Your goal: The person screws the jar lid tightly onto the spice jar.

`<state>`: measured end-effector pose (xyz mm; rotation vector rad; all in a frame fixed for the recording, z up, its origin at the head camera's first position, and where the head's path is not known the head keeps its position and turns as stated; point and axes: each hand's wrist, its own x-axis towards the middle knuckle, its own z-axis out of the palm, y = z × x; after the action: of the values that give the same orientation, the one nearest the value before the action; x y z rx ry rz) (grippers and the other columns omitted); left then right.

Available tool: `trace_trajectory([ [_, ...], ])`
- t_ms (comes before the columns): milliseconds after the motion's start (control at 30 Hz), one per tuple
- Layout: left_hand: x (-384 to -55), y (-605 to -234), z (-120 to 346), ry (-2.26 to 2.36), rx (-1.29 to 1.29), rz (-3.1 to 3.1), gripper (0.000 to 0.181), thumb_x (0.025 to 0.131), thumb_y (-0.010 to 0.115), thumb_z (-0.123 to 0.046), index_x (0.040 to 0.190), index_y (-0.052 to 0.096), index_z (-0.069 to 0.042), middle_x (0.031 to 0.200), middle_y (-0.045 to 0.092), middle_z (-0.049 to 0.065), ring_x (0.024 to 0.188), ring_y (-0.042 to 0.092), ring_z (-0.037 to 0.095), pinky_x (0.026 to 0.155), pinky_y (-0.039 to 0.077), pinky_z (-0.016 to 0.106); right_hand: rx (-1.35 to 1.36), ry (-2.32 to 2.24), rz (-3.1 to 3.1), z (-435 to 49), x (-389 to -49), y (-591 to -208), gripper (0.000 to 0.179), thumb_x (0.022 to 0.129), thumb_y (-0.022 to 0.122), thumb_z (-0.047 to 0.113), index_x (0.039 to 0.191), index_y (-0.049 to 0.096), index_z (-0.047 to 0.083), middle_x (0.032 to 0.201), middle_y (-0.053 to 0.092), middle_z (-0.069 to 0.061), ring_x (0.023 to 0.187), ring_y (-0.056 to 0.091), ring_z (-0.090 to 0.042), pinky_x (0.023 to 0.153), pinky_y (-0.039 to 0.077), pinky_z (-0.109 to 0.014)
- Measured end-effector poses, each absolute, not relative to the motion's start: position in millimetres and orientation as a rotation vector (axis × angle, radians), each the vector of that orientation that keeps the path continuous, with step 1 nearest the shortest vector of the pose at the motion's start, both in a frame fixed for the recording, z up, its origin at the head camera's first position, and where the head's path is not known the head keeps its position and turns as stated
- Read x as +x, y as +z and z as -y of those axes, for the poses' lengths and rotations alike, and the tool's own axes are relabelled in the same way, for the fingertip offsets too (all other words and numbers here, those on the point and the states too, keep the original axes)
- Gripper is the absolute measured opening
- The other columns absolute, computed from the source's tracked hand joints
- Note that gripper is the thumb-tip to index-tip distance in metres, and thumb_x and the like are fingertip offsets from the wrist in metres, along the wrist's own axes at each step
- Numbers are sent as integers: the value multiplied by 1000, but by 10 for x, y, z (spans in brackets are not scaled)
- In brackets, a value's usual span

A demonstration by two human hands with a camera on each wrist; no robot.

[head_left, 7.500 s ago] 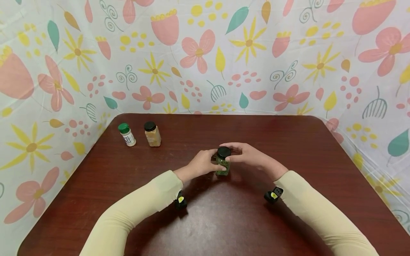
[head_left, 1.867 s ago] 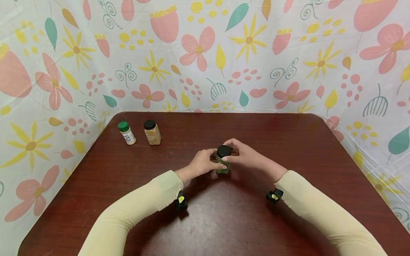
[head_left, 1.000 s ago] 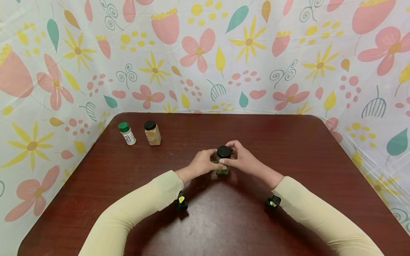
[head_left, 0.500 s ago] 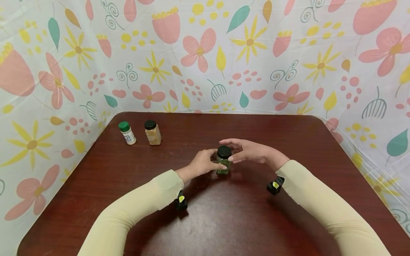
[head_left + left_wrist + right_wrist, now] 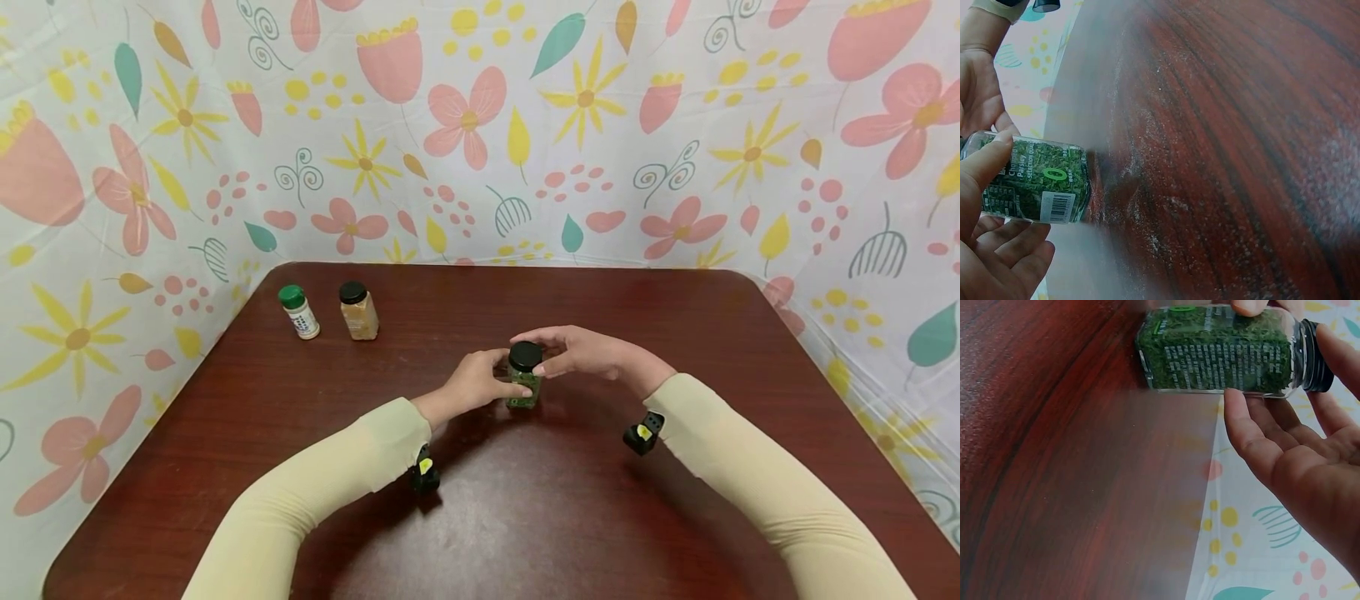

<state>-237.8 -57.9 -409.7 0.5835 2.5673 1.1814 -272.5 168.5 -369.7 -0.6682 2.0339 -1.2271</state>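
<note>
An upright clear jar of chopped parsley (image 5: pixel 529 384) stands on the table, its green flakes and barcode label showing in the left wrist view. My left hand (image 5: pixel 474 382) grips the jar's body, thumb across the front and fingers behind. At the top, my right hand (image 5: pixel 583 353) reaches around the black lid (image 5: pixel 525 356) from the right. In the right wrist view its thumb lies against the ribbed side of the lid (image 5: pixel 1317 359), with the index finger on the opposite side. The other fingers extend along the jar body (image 5: pixel 1222 365). The lid sits on the jar's neck.
At the back left of the dark red-brown table (image 5: pixel 637 308) stand a white shaker with a green cap (image 5: pixel 302 317) and a black-lidded jar of tan powder (image 5: pixel 362 318). A flowered cloth (image 5: pixel 465 200) hangs behind the table.
The right hand turned around the lid with its wrist lowered, then loosened and swung back up. Its fingers have now closed in on the lid again. Left hand and jar have stayed in place.
</note>
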Motion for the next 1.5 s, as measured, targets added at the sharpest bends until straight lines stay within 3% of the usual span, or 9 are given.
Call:
trace_trajectory([
  [467, -2376, -4091, 586, 1187, 583, -2564, 61, 90, 81, -30, 141, 59, -5, 134, 69, 13, 123, 66, 27, 103, 54, 44, -654, -1310, -2123, -1649, -2593, -3782, 57, 100, 65, 13, 153, 44, 4, 150, 51, -22, 129, 55, -30, 103, 53, -45],
  [800, -2378, -4111, 583, 1186, 574, -2572, 60, 90, 81, -31, 140, 60, -5, 135, 68, 13, 123, 66, 27, 103, 54, 45, -698, -1373, -2236, -1593, -2470, -3838, 51, 101, 65, 10, 147, 46, 0, 140, 57, -25, 125, 58, -34, 94, 52, -30],
  [1067, -2383, -4124, 582, 1192, 583, -2570, 58, 90, 81, -31, 139, 61, -6, 132, 69, 12, 121, 67, 26, 101, 55, 44, -632, -1487, -2270, -1541, -2365, -3919, 50, 102, 64, 12, 146, 45, 0, 143, 55, -25, 131, 55, -35, 100, 51, -33],
  [1333, -2372, -4113, 589, 1193, 592, -2569, 59, 91, 80, -31, 140, 60, -6, 133, 69, 13, 121, 66, 27, 101, 55, 44, -586, -1553, -2365, -1452, -2263, -3998, 49, 102, 64, 12, 144, 44, -2, 144, 54, -28, 137, 51, -43, 111, 48, -53],
  [1500, -2370, -4115, 588, 1199, 609, -2569, 58, 91, 80, -30, 140, 60, -6, 134, 69, 12, 122, 67, 27, 102, 56, 43, -541, -1581, -2412, -1409, -2214, -4017, 47, 101, 65, 13, 142, 45, -1, 142, 56, -26, 133, 54, -41, 100, 53, -40],
])
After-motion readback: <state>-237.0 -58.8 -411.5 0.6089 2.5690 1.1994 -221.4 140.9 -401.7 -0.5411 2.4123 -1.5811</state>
